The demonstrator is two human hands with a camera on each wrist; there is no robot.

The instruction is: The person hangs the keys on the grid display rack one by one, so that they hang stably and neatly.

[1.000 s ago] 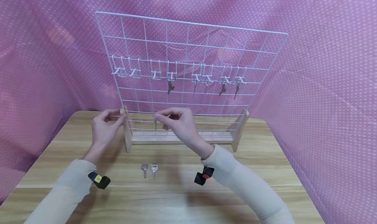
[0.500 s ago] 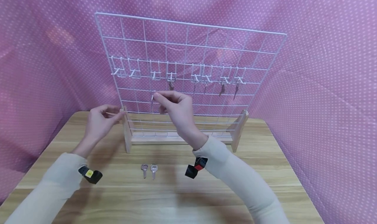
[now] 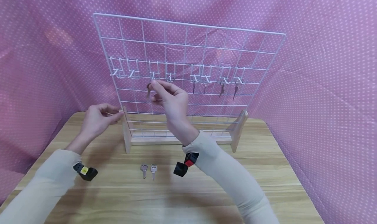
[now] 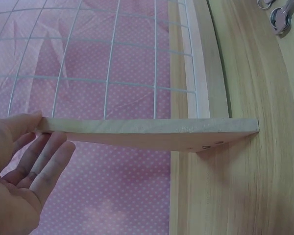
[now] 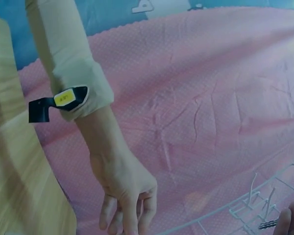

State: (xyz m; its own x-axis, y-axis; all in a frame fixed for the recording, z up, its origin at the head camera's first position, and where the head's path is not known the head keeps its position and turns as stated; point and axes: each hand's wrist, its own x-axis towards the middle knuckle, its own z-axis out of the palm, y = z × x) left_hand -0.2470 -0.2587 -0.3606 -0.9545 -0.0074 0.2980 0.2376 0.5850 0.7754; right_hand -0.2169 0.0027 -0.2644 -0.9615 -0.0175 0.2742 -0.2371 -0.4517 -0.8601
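Observation:
My right hand (image 3: 173, 102) pinches a key (image 3: 148, 90) by its upper part, just below the third hook from the left (image 3: 153, 75) on a white wire grid (image 3: 178, 46). In the right wrist view only the fingertips and the key's toothed blade (image 5: 268, 224) show, near the hooks. My left hand (image 3: 98, 121) holds the top of the rack's left wooden support (image 3: 126, 132); the left wrist view shows thumb and fingers on either side of this wooden support (image 4: 152, 126). Keys hang from hooks on the right, among them a dark key (image 3: 222, 90).
Two loose keys, a round-headed key (image 3: 144, 171) and a square-headed key (image 3: 153, 171), lie on the wooden table (image 3: 206, 191) before the rack. Two hooks at far left, one a bare hook (image 3: 116, 72), carry nothing. Pink dotted cloth (image 3: 324, 86) surrounds the table.
My right hand has risen with the key from the grid's lower rows to just under the third hook. The left hand has shifted slightly left and up, still at the support's top.

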